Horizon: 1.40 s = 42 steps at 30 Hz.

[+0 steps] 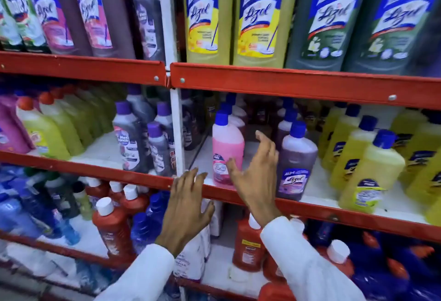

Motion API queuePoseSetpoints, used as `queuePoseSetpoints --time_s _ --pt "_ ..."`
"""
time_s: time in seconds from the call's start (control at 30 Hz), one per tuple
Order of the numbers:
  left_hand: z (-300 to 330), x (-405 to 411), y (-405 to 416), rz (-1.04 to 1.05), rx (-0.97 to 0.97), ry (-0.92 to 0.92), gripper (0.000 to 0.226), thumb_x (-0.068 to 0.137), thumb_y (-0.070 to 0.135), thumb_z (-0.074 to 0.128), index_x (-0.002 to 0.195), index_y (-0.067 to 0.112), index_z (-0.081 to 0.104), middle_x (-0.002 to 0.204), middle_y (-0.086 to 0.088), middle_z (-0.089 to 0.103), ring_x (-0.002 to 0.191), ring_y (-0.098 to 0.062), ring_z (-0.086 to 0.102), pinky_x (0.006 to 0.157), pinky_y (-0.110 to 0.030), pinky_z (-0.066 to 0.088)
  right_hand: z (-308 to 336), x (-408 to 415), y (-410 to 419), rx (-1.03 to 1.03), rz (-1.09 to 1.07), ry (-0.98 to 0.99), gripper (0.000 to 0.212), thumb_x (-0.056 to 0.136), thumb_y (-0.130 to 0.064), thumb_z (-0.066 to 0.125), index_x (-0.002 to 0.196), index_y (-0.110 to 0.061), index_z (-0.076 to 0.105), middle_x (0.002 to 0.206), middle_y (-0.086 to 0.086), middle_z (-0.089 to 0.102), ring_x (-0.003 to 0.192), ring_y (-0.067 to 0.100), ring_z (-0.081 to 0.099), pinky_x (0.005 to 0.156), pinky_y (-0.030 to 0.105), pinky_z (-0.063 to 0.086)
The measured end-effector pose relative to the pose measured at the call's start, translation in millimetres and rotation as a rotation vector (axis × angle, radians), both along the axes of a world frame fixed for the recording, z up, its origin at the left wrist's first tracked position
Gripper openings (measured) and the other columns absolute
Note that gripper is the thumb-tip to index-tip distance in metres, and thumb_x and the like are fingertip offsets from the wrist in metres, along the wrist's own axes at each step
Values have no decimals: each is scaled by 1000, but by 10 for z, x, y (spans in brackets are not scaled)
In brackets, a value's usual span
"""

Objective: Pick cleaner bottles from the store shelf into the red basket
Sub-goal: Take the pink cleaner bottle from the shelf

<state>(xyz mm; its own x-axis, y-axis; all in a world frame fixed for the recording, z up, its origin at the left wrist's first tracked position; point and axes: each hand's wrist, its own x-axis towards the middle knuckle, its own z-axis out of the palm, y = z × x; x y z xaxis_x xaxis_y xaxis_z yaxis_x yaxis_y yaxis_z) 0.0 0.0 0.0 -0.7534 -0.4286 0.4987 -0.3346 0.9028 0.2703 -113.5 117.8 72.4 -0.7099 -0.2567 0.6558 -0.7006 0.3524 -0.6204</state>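
A pink cleaner bottle point(226, 143) with a blue cap stands at the front of the middle shelf. A purple cleaner bottle point(296, 157) stands to its right. My right hand point(255, 174) reaches into the gap between them, fingers spread, thumb near the pink bottle's label, holding nothing. My left hand point(188, 205) hovers flat and open over the red shelf edge point(310, 207), just left of and below the pink bottle. Both arms wear white sleeves. The red basket is not in view.
Yellow bottles point(372, 169) fill the middle shelf's right side; lime and grey-purple bottles stand left of the white upright post point(177, 133). Large yellow and grey Lizol bottles point(207, 19) line the top shelf. Red bottles with white caps point(114, 224) and blue bottles crowd the bottom shelf.
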Motion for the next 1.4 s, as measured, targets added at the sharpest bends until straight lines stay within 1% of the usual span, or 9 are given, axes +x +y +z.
queuePoseSetpoints --time_s 0.17,0.33,0.53,0.77,0.93,1.03,1.17,1.23,1.4 --pt "-252 -159 -160 -26 -7 -78 62 75 38 50 132 16 40 139 -13 49 134 -36 38 117 -51 24 -147 57 -730 -106 -93 -352 106 60 -42 84 144 -7 29 140 17 48 129 38 47 103 47 41" --pt "-381 -138 -253 -88 46 -59 62 78 28 56 136 17 38 144 -10 45 140 -31 32 117 -50 26 -219 -90 -973 -278 -123 -373 100 54 -30 87 137 -11 35 132 13 53 119 37 56 96 53 50" --pt "-461 -157 -304 -124 98 22 58 80 25 56 137 19 41 144 -9 46 141 -29 31 116 -46 31 -25 -144 -639 -414 109 -322 87 50 -26 85 124 -24 41 113 -1 58 99 23 61 79 35 57" --pt "-469 -205 -238 -89 92 40 58 77 29 59 133 17 47 140 -10 51 138 -33 35 114 -47 33 256 -251 -84 -615 816 -589 61 33 -18 67 94 -16 71 76 3 68 69 18 61 65 32 50" --pt "-466 -206 -184 -59 136 53 59 79 25 67 134 17 47 143 -8 49 140 -30 32 111 -44 36 348 -225 126 -602 1196 -781 94 30 -30 83 115 -2 54 92 10 63 77 29 61 70 38 53" --pt "-455 -224 -164 -46 153 67 58 79 24 67 133 16 47 143 -8 49 140 -29 32 111 -44 37 424 -209 207 -558 1189 -733 92 34 -21 77 120 -4 52 92 9 60 80 28 57 74 39 49" --pt "-454 -232 -157 -30 179 60 59 80 25 65 135 18 46 144 -7 47 142 -27 28 112 -43 35 487 -151 311 -494 938 -622 58 40 -16 65 97 -13 67 75 4 66 71 21 59 66 36 50" --pt "-413 -221 -147 -30 209 36 61 80 25 66 136 19 45 147 -7 44 144 -27 26 114 -42 33 503 -103 343 -454 761 -577 69 43 -19 72 108 -3 57 77 6 66 69 18 62 61 35 52" --pt "22 -145 134 -248 430 69 73 63 43 77 129 32 48 139 4 52 129 -14 45 109 -35 39 433 -41 620 -328 584 -468 89 54 -19 94 128 -23 45 111 2 67 93 10 70 74 24 57"
